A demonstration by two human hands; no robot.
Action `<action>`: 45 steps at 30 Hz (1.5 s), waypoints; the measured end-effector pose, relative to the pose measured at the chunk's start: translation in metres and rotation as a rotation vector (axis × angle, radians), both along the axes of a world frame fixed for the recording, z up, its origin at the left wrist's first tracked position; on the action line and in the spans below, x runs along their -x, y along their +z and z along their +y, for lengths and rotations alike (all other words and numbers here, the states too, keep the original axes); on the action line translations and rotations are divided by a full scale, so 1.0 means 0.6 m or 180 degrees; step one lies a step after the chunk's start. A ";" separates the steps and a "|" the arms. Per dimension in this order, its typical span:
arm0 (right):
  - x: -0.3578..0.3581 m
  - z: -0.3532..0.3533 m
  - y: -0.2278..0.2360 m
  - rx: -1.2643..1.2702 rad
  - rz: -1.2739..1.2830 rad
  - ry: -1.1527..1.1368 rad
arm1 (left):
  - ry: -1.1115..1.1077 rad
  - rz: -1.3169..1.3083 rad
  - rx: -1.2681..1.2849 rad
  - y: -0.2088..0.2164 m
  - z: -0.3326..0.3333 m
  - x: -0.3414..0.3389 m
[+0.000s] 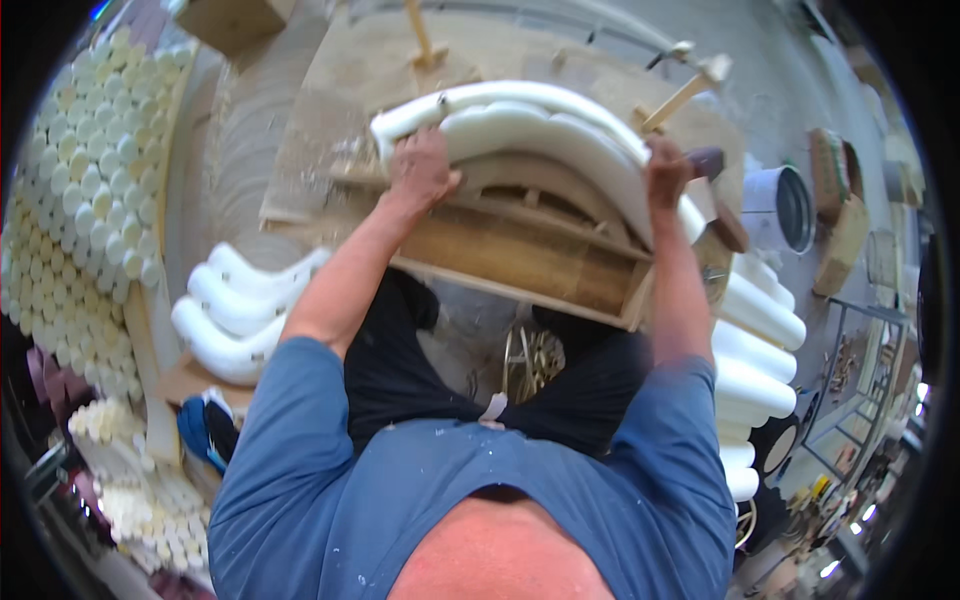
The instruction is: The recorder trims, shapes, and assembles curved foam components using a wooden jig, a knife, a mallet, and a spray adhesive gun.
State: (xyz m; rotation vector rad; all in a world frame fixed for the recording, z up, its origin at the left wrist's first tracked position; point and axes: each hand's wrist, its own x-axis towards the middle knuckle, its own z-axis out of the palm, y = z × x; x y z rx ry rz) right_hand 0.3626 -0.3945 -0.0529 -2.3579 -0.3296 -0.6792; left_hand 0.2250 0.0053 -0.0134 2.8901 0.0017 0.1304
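Note:
A white, arch-shaped padded strip [560, 97], which looks like foam, lies over a curved wooden frame [520, 172] on the workbench in front of me. My left hand [422, 170] is closed on the strip's left end, knuckles up. At the right side of the arch, my right hand [666, 174] is a fist against the strip's outer edge. It is slightly blurred and its fingertips are hidden. Just beyond that fist is a dark purplish object [706, 161]; whether it touches the hand is unclear. A shallow open wooden compartment [520, 250] lies along the bench's near side.
Two wooden sticks, one upright [420, 35] and one slanted [680, 100], stand at the bench's far side. Curved white rolls [235, 305] lie at left, longer white rolls [755, 355] at right. A white bucket [780, 208] is beyond. Stacked pale cylinders [100, 170] fill the far left.

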 end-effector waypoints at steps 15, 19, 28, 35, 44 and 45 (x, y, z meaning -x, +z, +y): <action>0.054 0.007 0.151 0.1140 0.2141 0.0384 | -0.1180 -0.1016 0.0723 0.039 -0.232 -0.086; 0.042 0.001 0.115 0.1432 0.2164 0.0481 | -0.1198 -0.0439 0.0277 -0.043 -0.313 -0.105; 0.038 -0.010 0.124 0.1209 0.1586 0.0399 | -0.1399 -0.0862 0.0463 -0.095 -0.327 -0.072; 0.073 -0.019 0.081 0.0918 0.1740 0.0510 | -0.1512 -0.0590 0.0217 -0.078 -0.312 -0.060; 0.070 -0.021 0.154 0.1352 0.1849 0.0367 | -0.1544 0.0139 0.0207 -0.003 -0.322 -0.076; 0.068 -0.023 0.160 0.1361 0.1868 0.0382 | -0.1531 0.0158 0.0219 -0.005 -0.329 -0.081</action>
